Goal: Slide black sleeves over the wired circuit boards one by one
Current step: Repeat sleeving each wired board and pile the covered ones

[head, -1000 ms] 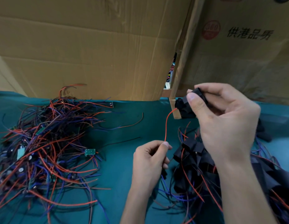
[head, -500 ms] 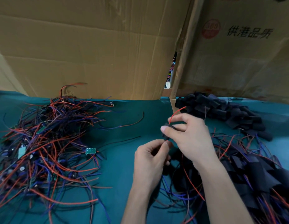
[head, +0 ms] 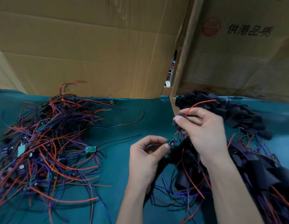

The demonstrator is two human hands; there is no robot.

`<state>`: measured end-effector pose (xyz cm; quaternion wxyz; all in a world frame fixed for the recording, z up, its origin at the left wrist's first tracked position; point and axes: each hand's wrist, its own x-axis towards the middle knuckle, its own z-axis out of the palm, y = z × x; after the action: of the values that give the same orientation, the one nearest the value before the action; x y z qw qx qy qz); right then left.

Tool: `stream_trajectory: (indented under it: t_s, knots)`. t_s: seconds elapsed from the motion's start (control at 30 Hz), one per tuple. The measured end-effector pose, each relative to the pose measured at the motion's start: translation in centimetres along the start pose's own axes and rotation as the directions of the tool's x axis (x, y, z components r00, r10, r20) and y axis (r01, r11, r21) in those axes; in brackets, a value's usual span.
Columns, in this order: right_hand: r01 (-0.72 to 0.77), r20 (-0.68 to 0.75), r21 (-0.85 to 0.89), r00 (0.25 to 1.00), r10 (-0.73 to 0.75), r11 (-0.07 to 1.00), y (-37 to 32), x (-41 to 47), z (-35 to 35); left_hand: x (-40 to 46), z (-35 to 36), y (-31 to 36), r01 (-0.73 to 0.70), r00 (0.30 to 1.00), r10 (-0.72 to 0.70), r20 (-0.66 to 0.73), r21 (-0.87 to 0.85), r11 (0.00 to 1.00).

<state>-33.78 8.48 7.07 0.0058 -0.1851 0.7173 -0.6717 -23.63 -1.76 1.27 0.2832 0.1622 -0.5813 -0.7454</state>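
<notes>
Head view, grip first. Left hand (head: 147,157) pinches a small green circuit board (head: 172,140) between thumb and fingertips; board is tilted, its upper end toward 1 o'clock. Right hand (head: 203,128) sits just above and to the right, at 1 o'clock from the left, closed on a black sleeve (head: 177,124) held between thumb and forefinger. Sleeve is just above the board and not yet over it; whether they touch, cannot tell. A red wire (head: 198,105) rises out of the right-hand grip and arcs toward 2 o'clock; a short red stretch shows between sleeve and board.

Outward from the hands: at 1 o'clock, a heap of loose black sleeves (head: 234,110) lies against the foot of the cardboard. At 4 o'clock, under the right forearm, a pile of sleeved boards (head: 257,172) with red and blue leads trailing out. At 9 o'clock, well apart from the hands, a large tangle of wired boards (head: 43,143), red, blue and black wires; one bare green board (head: 90,149) lies at its near edge, between tangle and left hand.

All rests on a teal cloth (head: 117,172). Behind, at 12 o'clock, stand cardboard panels (head: 92,46); the right one carries a red round stamp and printed black characters.
</notes>
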Motion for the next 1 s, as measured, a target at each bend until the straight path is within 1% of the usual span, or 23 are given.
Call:
stream_trajectory:
  t_s: [0.07, 0.1, 0.23, 0.33, 0.4, 0.47, 0.6, 0.73, 0.83, 1.0]
  knots:
    - [-0.024, 0.075, -0.075, 0.997, 0.030, 0.997, 0.1, -0.2, 0.4, 0.1, -0.1, 0.2, 0.024, 0.999, -0.028, -0.042, -0.081, 0.996]
    - [-0.033, 0.093, -0.087, 0.995, 0.042, 0.996, 0.1, -0.3, 0.5, 0.1, -0.1, 0.2, 0.041, 0.997, -0.050, -0.062, -0.129, 0.991]
    - [-0.046, 0.195, 0.031, 0.980, 0.039, 0.998, -0.3, -0.5, 0.9, 0.2, -0.2, 0.5, 0.093, 0.988, -0.125, -0.094, -0.287, 0.953]
    - [-0.105, 0.297, 0.186, 0.954, 0.046, 0.977, -0.4, -0.8, 0.8, 0.4, -0.2, 0.8, 0.121, 0.979, -0.174, -0.102, -0.396, 0.910]
    - [-0.113, 0.374, 0.216, 0.927, 0.025, 0.970, -0.4, -0.8, 0.4, 0.4, -0.2, 1.1, 0.125, 0.975, -0.197, -0.105, -0.470, 0.874]
    - [-0.094, 0.387, 0.221, 0.922, 0.001, 0.971, -0.5, -0.8, 0.1, 0.5, -0.3, 1.2, 0.124, 0.972, -0.208, -0.108, -0.518, 0.846]
    - [-0.034, 0.348, 0.210, 0.937, -0.042, 0.977, -0.5, -0.6, -0.2, 0.5, -0.3, 1.3, 0.118, 0.968, -0.216, -0.124, -0.536, 0.836]
    - [0.054, 0.374, 0.143, 0.922, -0.104, 0.988, -0.6, -0.8, 0.4, 0.5, -0.2, 1.3, 0.100, 0.971, -0.191, -0.143, -0.481, 0.871]
    - [0.062, 0.370, 0.129, 0.923, -0.106, 0.990, -0.7, -0.7, 0.6, 0.6, 0.0, 1.2, 0.102, 0.969, -0.184, -0.166, -0.412, 0.906]
    - [0.118, 0.369, 0.071, 0.920, -0.136, 0.990, -0.6, -0.8, 1.1, 0.6, 0.0, 1.3, 0.111, 0.961, -0.197, -0.196, -0.379, 0.919]
